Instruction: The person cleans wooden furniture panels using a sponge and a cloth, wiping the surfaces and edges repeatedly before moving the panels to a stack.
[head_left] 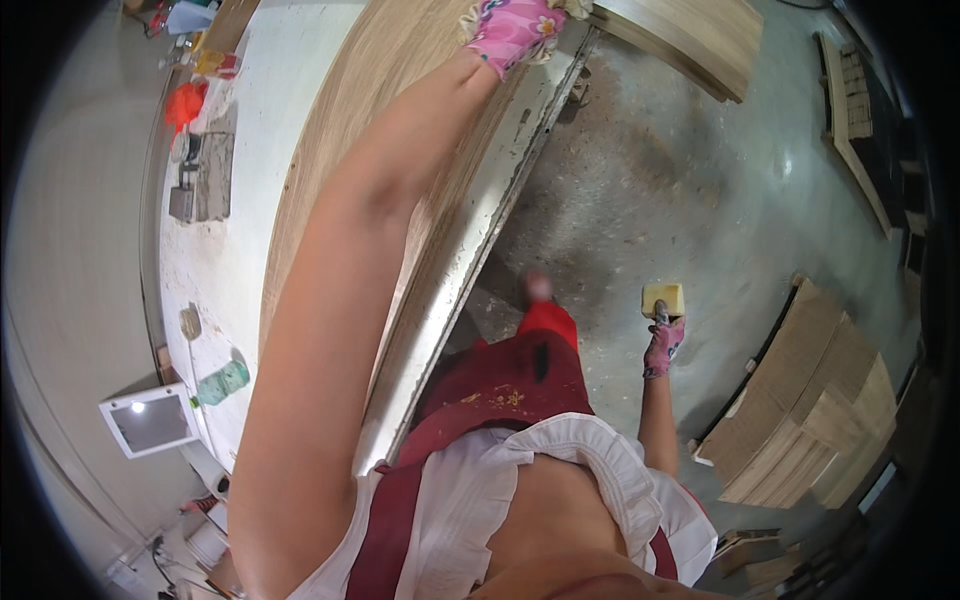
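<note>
My left hand [515, 32], in a pink flowered glove, reaches far up to the top edge of the view. It presses a crumpled cream rag [548, 50] against the long wood-grain board [340, 120]; its fingertips are partly cut off. My right hand [664, 342], in a similar pink glove with darkened fingers, hangs out to the right, over the floor. It grips a yellow block [663, 299] like a sponge, the thumb lying on its face. The board lies on a white, worn bench [265, 90] at my left side.
Another wood-grain panel [690, 40] juts out at the top right. Flattened cardboard [800, 400] lies on the grey floor at right. Along the bench's far side are a green bottle [222, 382], a white-framed screen [150, 419] and a red bag [184, 104].
</note>
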